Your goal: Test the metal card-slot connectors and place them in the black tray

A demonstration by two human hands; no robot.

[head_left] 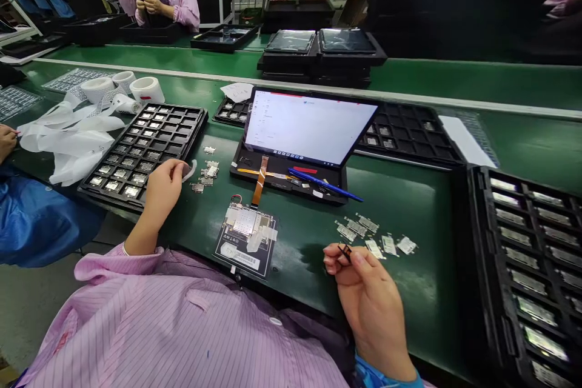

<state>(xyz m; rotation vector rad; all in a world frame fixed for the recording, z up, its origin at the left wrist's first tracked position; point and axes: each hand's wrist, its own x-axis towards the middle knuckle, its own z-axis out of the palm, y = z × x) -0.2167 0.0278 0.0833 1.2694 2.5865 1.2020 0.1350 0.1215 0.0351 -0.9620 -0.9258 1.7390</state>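
Observation:
My left hand [163, 191] pinches a curled strip of whitish translucent film [190, 171] beside the right edge of a black compartment tray [182, 133]. Several small silvery circuit boards [209, 173] lie on the bench just right of that hand. In my right hand [370, 291], thumb and fingers close on a small black piece [345, 251] whose kind I cannot make out. More small boards [357, 227] lie scattered beyond it. Between the hands rests a larger circuit board on a battery pack [245, 236], with a piece of tape on it and an orange flex cable [260, 180] running to the screen.
A lit display screen [309, 127] leans in a black box holding a blue pen [325, 185]. Another filled tray [527, 254] stands at right. Tape rolls [148, 90] and loose backing strips lie at left, near a co-worker's blue sleeve [40, 212]. Another person works opposite.

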